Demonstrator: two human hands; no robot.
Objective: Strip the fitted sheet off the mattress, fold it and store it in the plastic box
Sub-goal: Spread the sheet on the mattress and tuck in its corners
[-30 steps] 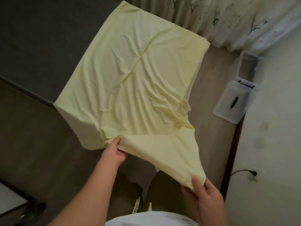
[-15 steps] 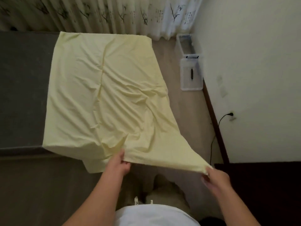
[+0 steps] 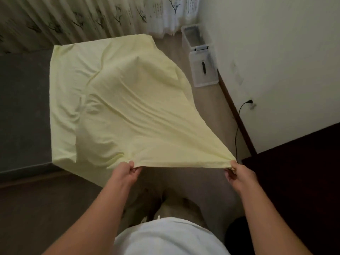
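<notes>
The pale yellow fitted sheet [image 3: 128, 107] lies over the end of the dark grey mattress [image 3: 22, 107], and its near part billows up off the bed toward me. My left hand [image 3: 127, 172] pinches the sheet's near edge. My right hand [image 3: 239, 173] grips the same edge at a corner, and the hem is stretched taut between them. The clear plastic box [image 3: 193, 36] stands open on the floor by the wall at the back right, with its lid [image 3: 204, 68] lying flat just in front of it.
Patterned curtains [image 3: 92, 17] hang behind the bed. A white wall [image 3: 285, 61] with a plugged-in black cable [image 3: 239, 122] runs along the right. Dark furniture [image 3: 294, 172] stands at my right. Wooden floor [image 3: 46, 208] lies between me and the bed.
Both hands have lifted and spread apart, pulling the near edge taut. The sheet has risen off the mattress and billows. The view has turned, bringing the box closer to the top right.
</notes>
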